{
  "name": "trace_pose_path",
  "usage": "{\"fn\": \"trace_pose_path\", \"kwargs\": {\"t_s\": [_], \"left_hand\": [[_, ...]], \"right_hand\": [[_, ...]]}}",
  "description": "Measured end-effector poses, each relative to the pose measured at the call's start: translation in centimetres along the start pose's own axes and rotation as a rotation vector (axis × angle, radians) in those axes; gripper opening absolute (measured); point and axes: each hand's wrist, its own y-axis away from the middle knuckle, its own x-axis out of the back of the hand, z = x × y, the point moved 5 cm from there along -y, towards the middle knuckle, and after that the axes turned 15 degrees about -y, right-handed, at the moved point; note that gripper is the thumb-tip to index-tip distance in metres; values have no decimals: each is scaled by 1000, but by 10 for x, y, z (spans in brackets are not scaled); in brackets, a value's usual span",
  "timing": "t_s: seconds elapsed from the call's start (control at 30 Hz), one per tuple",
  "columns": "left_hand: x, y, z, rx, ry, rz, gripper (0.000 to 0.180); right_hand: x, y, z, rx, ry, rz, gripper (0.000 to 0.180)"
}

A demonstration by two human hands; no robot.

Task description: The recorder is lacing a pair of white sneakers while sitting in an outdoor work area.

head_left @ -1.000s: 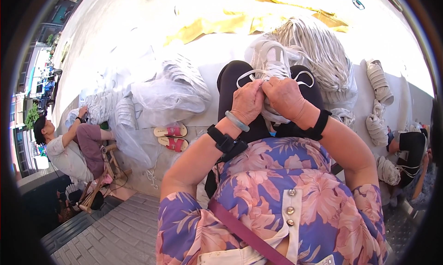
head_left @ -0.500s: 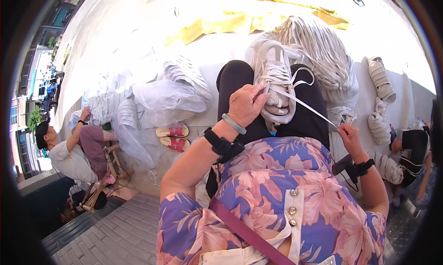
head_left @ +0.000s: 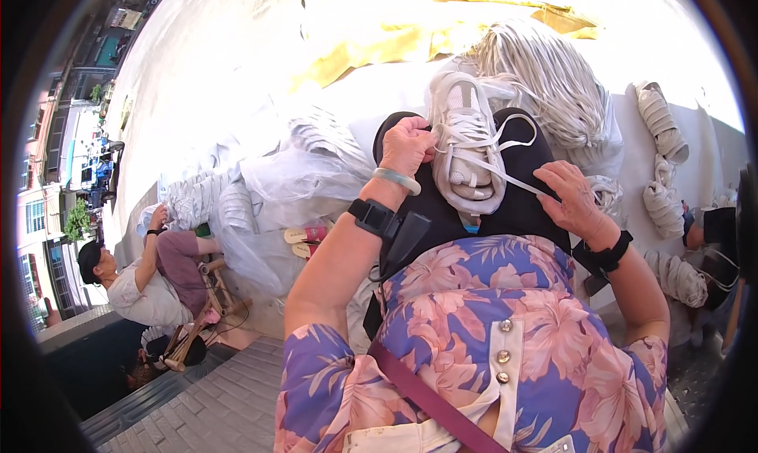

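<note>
A white lace-up sneaker rests on my lap between my knees, toe toward me, with a white shoelace threaded through its upper part. My left hand is closed at the shoe's left edge, thumb and forefinger pinched on a lace by the eyelets. To the right of the toe, my right hand has bent fingers around the lace's loose length, which runs from the shoe to its thumb; the exact grip is partly hidden. Another loop of lace curls over my right knee.
A thick bundle of white laces lies beyond my right knee. Wrapped stacks of white shoe parts are on the right, more under clear plastic on the left. Red-strapped sandals stand nearby. A seated person works at far left.
My right hand has moved in toward the shoe and up, shortening the stretched lace. My left hand has shifted from over the shoe opening to its left edge.
</note>
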Motion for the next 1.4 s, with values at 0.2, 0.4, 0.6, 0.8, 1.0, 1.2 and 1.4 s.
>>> {"fn": "trace_pose_path", "kwargs": {"t_s": [0.2,0.4,0.6,0.8,1.0,1.2,1.4], "left_hand": [[1,6,22,-154,397,-221,27],[1,16,28,-230,163,-424,26],[5,12,29,-326,167,-366,31],[-8,11,17,-285,106,-343,29],[-10,9,10,-295,113,78,14],[-33,55,69,-958,-720,459,11],[-66,55,56,-1011,-1089,373,8]], "right_hand": [[-25,-25,-8,71,-117,-45,32],[-40,-33,-3,-82,-284,-87,23],[-32,-26,-8,13,-381,-16,8],[10,15,-8,57,-188,0,6],[-3,6,-12,-20,-387,-90,12],[-31,-45,-5,-166,-393,178,26],[-52,-57,-8,-138,-86,165,33]]}}
